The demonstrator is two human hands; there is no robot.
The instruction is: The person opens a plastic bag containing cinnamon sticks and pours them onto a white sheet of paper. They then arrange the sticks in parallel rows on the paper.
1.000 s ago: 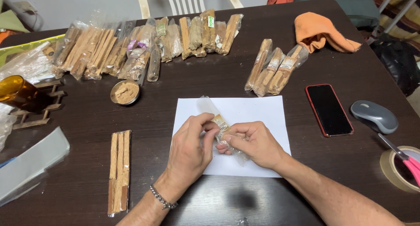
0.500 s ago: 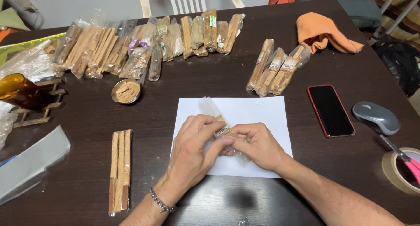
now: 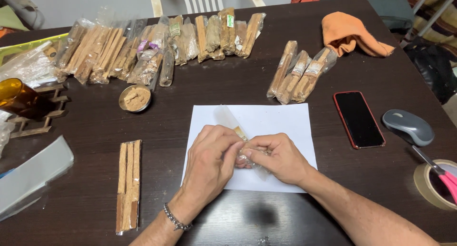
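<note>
Over a white sheet of paper (image 3: pixel 285 122) my left hand (image 3: pixel 209 160) and my right hand (image 3: pixel 278 158) meet, both pinching a long clear plastic sleeve (image 3: pixel 227 118) with a small label. The sleeve's far end sticks out past my fingers toward the table's back. What is inside the sleeve is hidden by my fingers. A metal chain bracelet (image 3: pixel 177 218) circles my left wrist.
A wrapped bundle of wooden sticks (image 3: pixel 128 184) lies left of the paper. Many bagged sticks (image 3: pixel 157 43) line the back, three more (image 3: pixel 300 74) at right. Around them: small round tin (image 3: pixel 135 98), phone (image 3: pixel 358 118), mouse (image 3: pixel 408 127), tape roll (image 3: pixel 431 184), orange cloth (image 3: pixel 352 34), amber bottle (image 3: pixel 21 99).
My hands have stayed over the paper; the fingers have shifted slightly along the sleeve, closing more tightly together.
</note>
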